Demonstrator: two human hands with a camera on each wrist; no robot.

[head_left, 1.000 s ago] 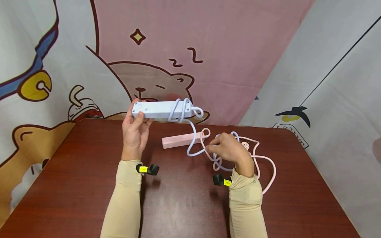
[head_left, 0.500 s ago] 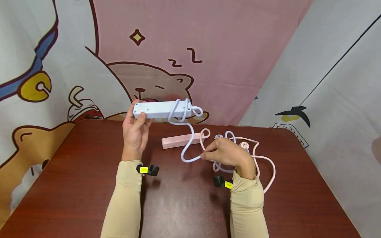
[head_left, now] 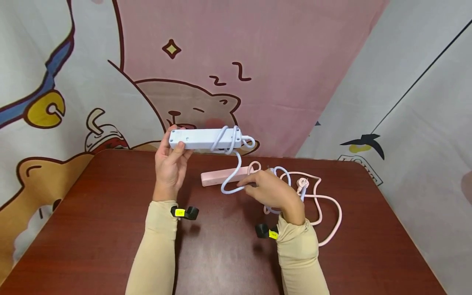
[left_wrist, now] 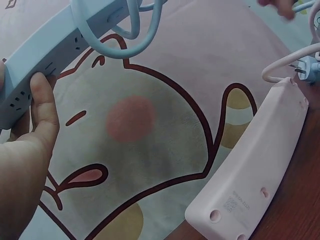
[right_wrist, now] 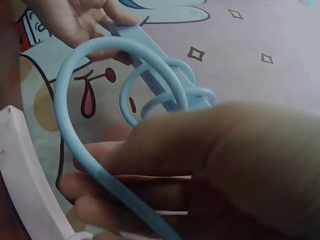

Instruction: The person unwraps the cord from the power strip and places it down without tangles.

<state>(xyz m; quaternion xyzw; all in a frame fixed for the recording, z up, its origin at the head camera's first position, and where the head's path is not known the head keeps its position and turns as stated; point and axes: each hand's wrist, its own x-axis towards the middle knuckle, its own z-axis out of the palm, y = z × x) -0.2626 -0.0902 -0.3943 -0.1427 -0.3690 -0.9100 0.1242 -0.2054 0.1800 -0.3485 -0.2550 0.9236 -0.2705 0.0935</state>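
My left hand (head_left: 169, 168) grips one end of a light blue power strip (head_left: 200, 138), raised above the table's far edge. Its blue cord (head_left: 223, 185) is wound around the strip's other end, then hangs down in a curve. Lower and to the right, my right hand (head_left: 273, 190) pinches this cord between thumb and fingers. In the right wrist view the cord (right_wrist: 67, 120) arches across the fingers, and the thumb is blurred. Socket holes show on the strip (left_wrist: 50, 57) in the left wrist view. Part of the cord lies hidden behind my right hand.
A pink power strip (head_left: 217, 177) lies on the brown table (head_left: 221, 246) behind the hands. Its pink cord (head_left: 340, 217) loops at the right, near a pink plug (head_left: 302, 183). A blue plug (left_wrist: 309, 70) rests by the pink strip's cord end. A printed cloth (head_left: 287, 61) hangs behind.
My right hand has moved left with the blue cord between its fingers. The blue strip and left hand have shifted slightly right. The pink strip stays in place.
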